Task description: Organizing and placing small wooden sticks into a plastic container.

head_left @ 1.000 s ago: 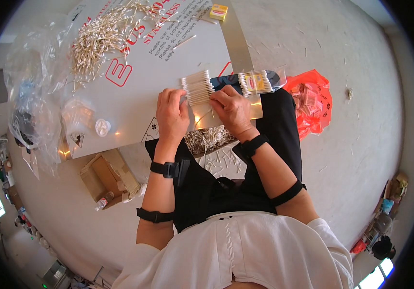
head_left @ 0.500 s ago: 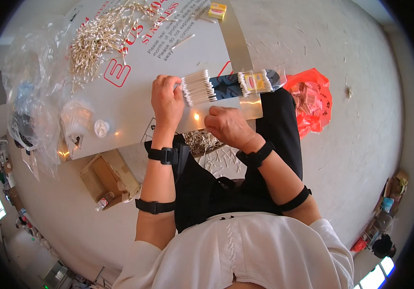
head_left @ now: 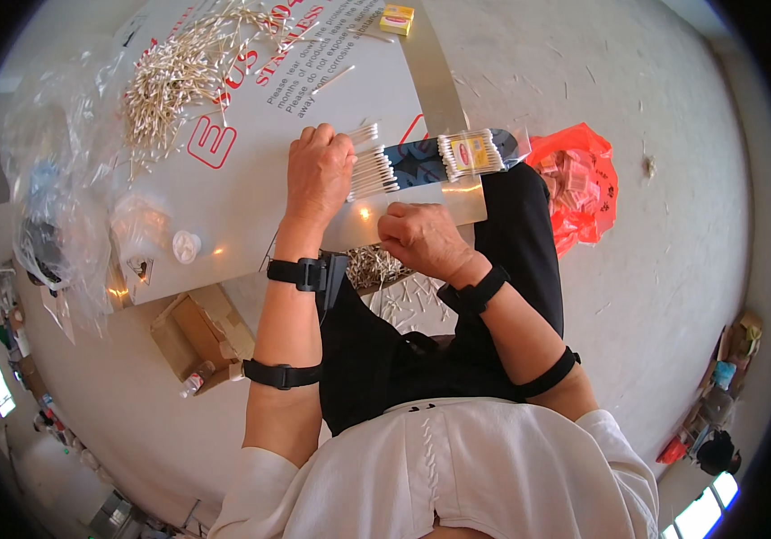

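My left hand [head_left: 321, 175] is over the left end of a row of white cotton swabs [head_left: 373, 172] laid side by side on a dark patterned strip [head_left: 417, 162]. Its fingers are bent down onto the swabs, their tips hidden. A few swabs poke out beyond these fingers, apart from the row. Farther right on the strip sits a bundle of swabs [head_left: 471, 154] with a yellow label and clear wrap. Closer to me, my right hand [head_left: 427, 240] hovers by the table's front edge with fingers curled in; whatever they hold, if anything, is hidden.
A loose heap of cotton swabs [head_left: 174, 85] covers the table's [head_left: 251, 216] far left. A small yellow box [head_left: 397, 19] stands at the back, a white cup [head_left: 186, 246] front left. Plastic bags [head_left: 62, 189] hang left; a red bag [head_left: 587, 144] with pink packs is right. Below lies a cardboard box [head_left: 179, 332].
My left hand has shifted slightly right and up, over the swabs' left end, and a gap has opened between the farthest swabs and the others. My right hand has barely moved.
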`<action>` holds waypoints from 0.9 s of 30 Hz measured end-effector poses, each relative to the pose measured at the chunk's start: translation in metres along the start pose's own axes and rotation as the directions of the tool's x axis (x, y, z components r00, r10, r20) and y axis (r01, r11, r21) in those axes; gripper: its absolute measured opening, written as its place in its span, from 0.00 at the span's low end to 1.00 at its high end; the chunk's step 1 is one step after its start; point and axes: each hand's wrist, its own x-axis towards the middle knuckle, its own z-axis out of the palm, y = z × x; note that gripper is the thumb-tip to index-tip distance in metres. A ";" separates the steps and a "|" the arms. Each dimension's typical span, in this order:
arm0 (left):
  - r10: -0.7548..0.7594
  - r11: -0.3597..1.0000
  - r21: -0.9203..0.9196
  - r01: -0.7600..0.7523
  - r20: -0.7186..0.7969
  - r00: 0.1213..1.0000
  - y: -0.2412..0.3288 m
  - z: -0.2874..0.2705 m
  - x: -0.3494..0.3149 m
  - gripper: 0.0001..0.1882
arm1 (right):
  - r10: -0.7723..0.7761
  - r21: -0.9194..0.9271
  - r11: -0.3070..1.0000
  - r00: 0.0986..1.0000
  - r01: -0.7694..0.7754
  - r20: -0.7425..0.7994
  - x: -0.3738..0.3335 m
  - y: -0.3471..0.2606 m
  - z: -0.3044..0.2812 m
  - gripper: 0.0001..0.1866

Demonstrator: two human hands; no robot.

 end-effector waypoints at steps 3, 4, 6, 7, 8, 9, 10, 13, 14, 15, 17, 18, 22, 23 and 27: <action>0.017 1.000 0.022 -0.018 0.045 0.999 0.000 0.000 0.002 0.06 | 0.010 0.008 1.000 1.000 -0.010 0.000 0.000 0.001 0.001 0.07; 0.024 1.000 0.016 -0.026 0.062 0.998 0.000 0.000 0.003 0.06 | 0.018 0.009 1.000 1.000 -0.018 0.003 0.000 0.002 0.001 0.07; 0.033 0.999 0.012 -0.034 0.080 0.996 0.000 -0.001 0.003 0.06 | 0.018 0.018 1.000 1.000 -0.018 -0.003 0.000 0.001 0.001 0.07; 0.024 1.000 -0.011 -0.024 0.063 0.998 -0.001 -0.001 0.002 0.05 | 0.018 0.026 0.999 1.000 -0.018 -0.007 0.000 0.001 0.001 0.07; 0.016 0.999 -0.033 -0.014 0.046 0.999 -0.002 -0.001 0.001 0.05 | 0.017 0.027 0.999 1.000 -0.017 -0.008 0.000 0.001 0.001 0.07; 0.018 0.999 -0.033 -0.016 0.047 0.999 -0.002 -0.002 0.002 0.05 | 0.018 0.024 1.000 1.000 -0.018 -0.006 0.001 0.001 0.000 0.07; 0.014 0.998 -0.058 -0.012 0.046 0.999 -0.002 -0.003 0.002 0.05 | 0.019 0.020 1.000 1.000 -0.019 -0.004 0.001 0.001 0.000 0.07; 0.008 0.996 -0.089 -0.004 0.043 0.999 -0.004 -0.004 0.002 0.04 | 0.018 0.035 0.999 1.000 -0.017 -0.024 0.000 0.002 0.000 0.07; 0.004 0.995 -0.097 0.000 0.039 0.999 -0.004 -0.005 0.002 0.04 | 0.018 0.035 0.999 1.000 -0.017 -0.024 0.001 0.002 0.000 0.07; 0.005 0.995 -0.096 -0.001 0.040 0.999 -0.004 -0.005 0.002 0.04 | 0.025 0.034 0.999 1.000 -0.025 -0.013 0.001 0.002 0.000 0.07; 0.010 0.997 -0.078 -0.009 0.010 1.000 -0.002 -0.007 0.001 0.04 | 0.033 0.033 0.999 0.999 -0.033 -0.002 0.001 0.002 0.000 0.07; 0.009 0.997 -0.076 -0.008 0.009 1.000 -0.004 -0.007 0.000 0.04 | 0.034 0.038 0.999 0.999 -0.034 -0.007 0.001 0.000 0.000 0.07; -0.001 0.997 -0.075 0.002 0.014 1.000 -0.002 -0.009 -0.004 0.05 | 0.041 0.045 0.998 0.999 -0.041 -0.006 0.000 0.002 0.001 0.05; 0.002 0.996 -0.091 -0.002 0.001 1.000 0.002 -0.010 -0.006 0.05 | 0.043 0.044 0.998 0.999 -0.043 -0.007 0.000 0.003 0.003 0.05; -0.040 0.978 -0.208 0.023 -0.078 0.996 0.019 -0.015 -0.020 0.05 | 0.502 0.781 0.584 0.854 -0.220 -0.135 0.013 -0.003 0.004 0.04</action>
